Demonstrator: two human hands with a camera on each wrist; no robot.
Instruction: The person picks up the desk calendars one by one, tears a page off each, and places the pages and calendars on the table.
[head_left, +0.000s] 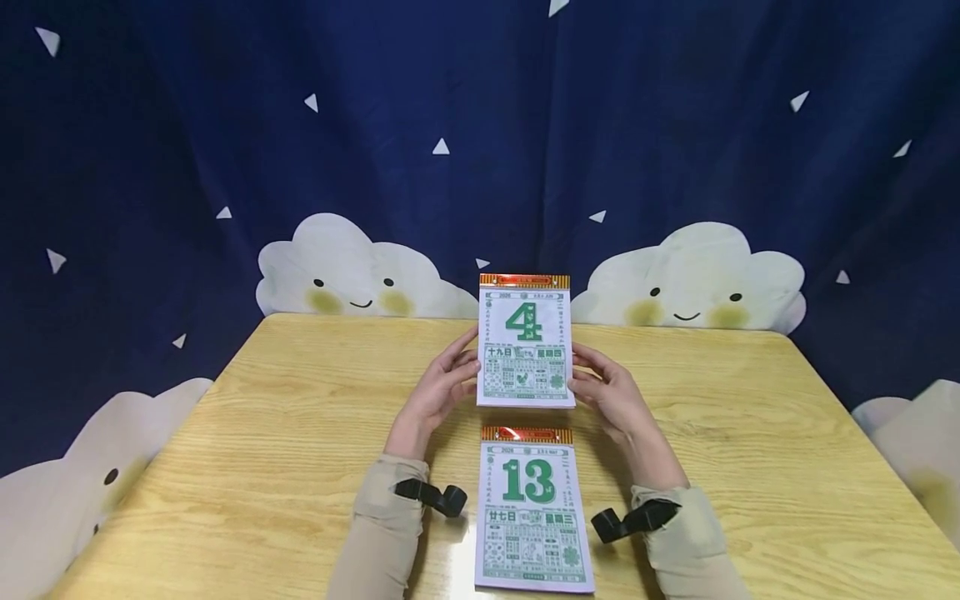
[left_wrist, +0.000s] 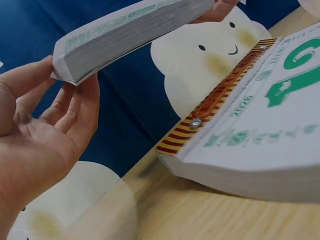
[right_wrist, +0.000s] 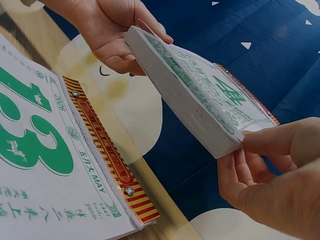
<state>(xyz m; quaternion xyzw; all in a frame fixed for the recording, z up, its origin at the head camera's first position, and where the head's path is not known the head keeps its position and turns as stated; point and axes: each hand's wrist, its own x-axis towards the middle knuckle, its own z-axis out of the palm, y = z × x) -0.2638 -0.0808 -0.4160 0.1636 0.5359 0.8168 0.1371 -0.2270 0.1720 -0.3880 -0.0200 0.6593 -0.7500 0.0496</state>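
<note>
Both hands hold a thick tear-off calendar pad (head_left: 525, 342) raised above the wooden counter (head_left: 262, 433), the left hand (head_left: 438, 392) pinching its left lower corner, the right hand (head_left: 611, 396) its right. Its white top sheet shows a large green "4" under a red-and-gold striped binding. A second calendar pad (head_left: 531, 508) lies flat nearer the person, reading "13", "2026" and "MAY".

Long beige fabric sleeves (head_left: 378, 533) on both arms, black strap-on camera mounts (head_left: 433, 497) at each wrist, bare hands.
</note>
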